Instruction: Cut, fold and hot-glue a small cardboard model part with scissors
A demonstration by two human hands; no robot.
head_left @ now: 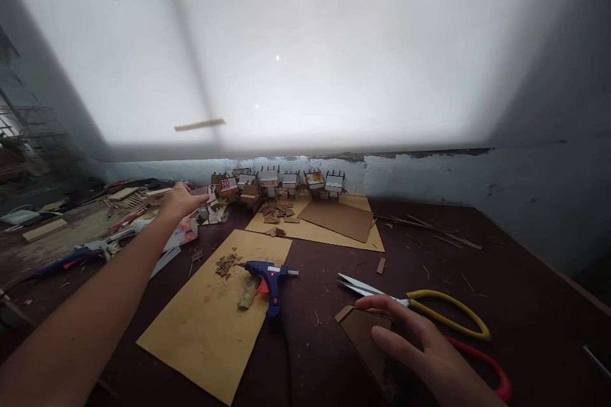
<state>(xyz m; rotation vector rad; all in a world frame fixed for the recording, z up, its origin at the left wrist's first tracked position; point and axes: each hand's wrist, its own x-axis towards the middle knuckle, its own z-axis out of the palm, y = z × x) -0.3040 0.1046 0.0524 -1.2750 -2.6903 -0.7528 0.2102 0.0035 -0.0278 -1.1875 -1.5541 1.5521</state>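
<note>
My left hand (pixel 182 202) reaches to the far left of the table, its fingers closed around a small cardboard model (pixel 204 193) with a pale face. Part of that model is hidden by the hand. My right hand (pixel 415 337) hovers at or on a brown cardboard piece (pixel 365 340) near the front, thumb and fingers apart. Just beyond it lie scissors (pixel 429 302) with one yellow and one red handle. In the middle a blue glue gun (pixel 271 280) rests on its side, its nozzle pointing left over a tan sheet (pixel 205 331).
Several small cardboard models (pixel 291 183) stand along the wall. A second tan sheet (pixel 324 235) carries a brown cardboard sheet (pixel 338 219) and small cut pieces (pixel 277 211). Cardboard bits (pixel 226 263) lie by the nozzle. Wooden sticks (pixel 126 197) and another glue gun (pixel 71 261) are at left.
</note>
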